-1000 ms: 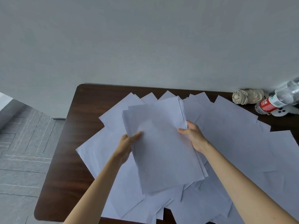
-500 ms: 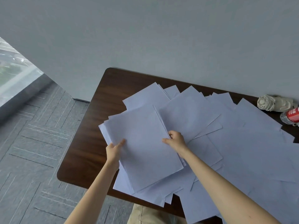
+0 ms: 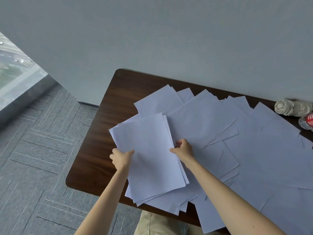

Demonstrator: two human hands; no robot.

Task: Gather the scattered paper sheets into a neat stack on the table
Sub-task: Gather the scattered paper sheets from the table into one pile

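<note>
Head view: in the last second the held bundle of white paper sheets (image 3: 150,155) has moved from over the middle of the dark brown wooden table (image 3: 105,133) to its left end, and the view swung with it

Left hand (image 3: 122,159) grips the bundle's left long edge, thumb on top, other fingers hidden under the paper. Right hand (image 3: 183,149) pinches the right long edge with its fingers curled over it. Both hands are closed on the same bundle at mid-length

The bundle's long axis runs from the table's near edge toward its far edge, slightly skewed. It sits between the two hands, so neither is nearer

Bundle isn't square: sheets fan out along the right edge and at the near-left corner, and the near end overhangs the table's front edge

The loose white sheets (image 3: 254,158) overlap across the table's middle and right end, on the right hand's side. My guess is that hand reaches for them next

At the table's far right are a rolled beige cloth bundle (image 3: 288,107) and a clear bottle with a red label (image 3: 307,122)
</note>
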